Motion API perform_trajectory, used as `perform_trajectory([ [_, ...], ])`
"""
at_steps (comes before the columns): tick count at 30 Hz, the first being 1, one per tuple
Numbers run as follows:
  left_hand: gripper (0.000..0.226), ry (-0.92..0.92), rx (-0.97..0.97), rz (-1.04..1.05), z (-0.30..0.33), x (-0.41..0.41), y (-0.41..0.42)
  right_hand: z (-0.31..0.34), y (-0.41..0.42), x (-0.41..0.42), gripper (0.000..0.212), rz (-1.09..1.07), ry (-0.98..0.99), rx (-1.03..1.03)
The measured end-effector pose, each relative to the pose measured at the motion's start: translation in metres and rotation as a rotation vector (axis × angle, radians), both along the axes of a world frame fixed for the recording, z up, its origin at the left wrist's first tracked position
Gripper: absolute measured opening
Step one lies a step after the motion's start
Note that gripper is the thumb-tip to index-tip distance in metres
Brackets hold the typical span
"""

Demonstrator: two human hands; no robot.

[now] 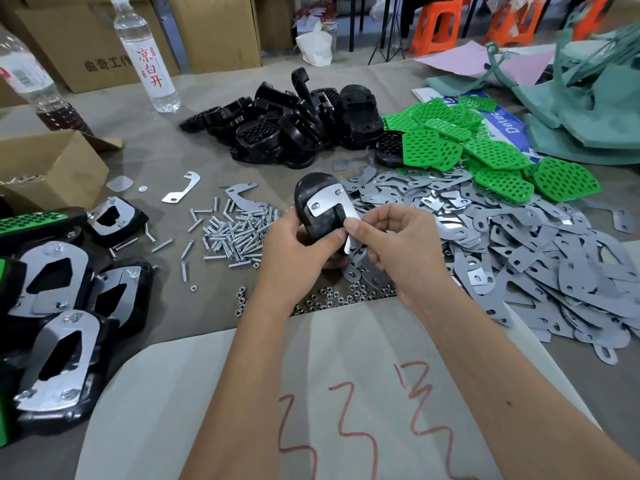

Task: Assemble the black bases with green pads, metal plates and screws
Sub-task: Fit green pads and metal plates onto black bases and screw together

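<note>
Holding: a black base (313, 206) is gripped by the left hand (294, 244), its fingers curled round the lower left edge, underside turned up toward the camera.
Pinching: a metal plate (327, 202) is nipped at its lower tail between thumb and forefinger of the right hand (391, 240); the remaining fingers are loosely curled beneath.
Position: base and plate are held above the table (194, 109), in front of the screws (239, 233) and beside the loose plates (519, 244).
Key relation: the plate lies up and to the left of the right fingertips (355, 226), flat against the base; the right hand is the nearer one to its free end.
Long axis of base: it runs from lower right, near the hands, to upper left, the rounded end pointing away from the person.
Long axis of plate: its long leg follows the right side of the base, and the shorter leg crosses toward the base's middle.
Holes: two marks are seen on the plate's upper part; whether they are screw tips or bare holes cannot be told.
Judgement: seating of the plate appears to be in hand, fastening not yet done.
Nuts (332, 299): scattered just below the hands.
Finished pieces (55, 296): stacked at the left.
</note>
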State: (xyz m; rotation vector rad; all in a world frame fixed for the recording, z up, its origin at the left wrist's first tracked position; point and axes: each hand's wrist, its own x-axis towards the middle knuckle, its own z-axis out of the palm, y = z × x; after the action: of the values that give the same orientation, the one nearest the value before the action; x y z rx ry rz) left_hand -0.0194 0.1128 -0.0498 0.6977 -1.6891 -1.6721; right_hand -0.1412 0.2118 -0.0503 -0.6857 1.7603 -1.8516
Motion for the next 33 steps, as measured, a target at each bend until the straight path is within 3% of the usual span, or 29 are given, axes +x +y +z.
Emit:
perform_trajectory([
  [5,0.017,0.001,-0.027,-0.024,0.001,0.001,0.0,0.001,0.001,0.007,0.022,-0.072,0.183,-0.026],
  [12,0.027,0.0,-0.025,-0.013,0.002,0.0,0.001,0.004,0.001,0.014,0.022,-0.124,0.347,0.011],
  [15,0.017,0.006,0.03,-0.021,0.0,0.0,0.0,0.003,0.002,0.014,0.024,-0.206,0.464,0.065],
  [20,0.012,0.059,0.109,-0.065,0.002,0.003,0.001,0.004,0.005,0.009,0.053,-0.138,0.201,0.112],
  [25,0.018,0.057,0.075,-0.13,0.005,0.004,0.002,0.009,0.007,0.002,0.025,0.201,0.004,-0.032],
  [28,0.024,0.096,0.053,-0.066,0.005,0.002,0.004,0.008,0.008,-0.001,0.024,0.223,-0.046,-0.08],
  [33,0.017,0.159,0.236,0.144,0.007,-0.003,0.004,0.005,0.006,0.003,0.024,0.209,-0.055,-0.08],
])
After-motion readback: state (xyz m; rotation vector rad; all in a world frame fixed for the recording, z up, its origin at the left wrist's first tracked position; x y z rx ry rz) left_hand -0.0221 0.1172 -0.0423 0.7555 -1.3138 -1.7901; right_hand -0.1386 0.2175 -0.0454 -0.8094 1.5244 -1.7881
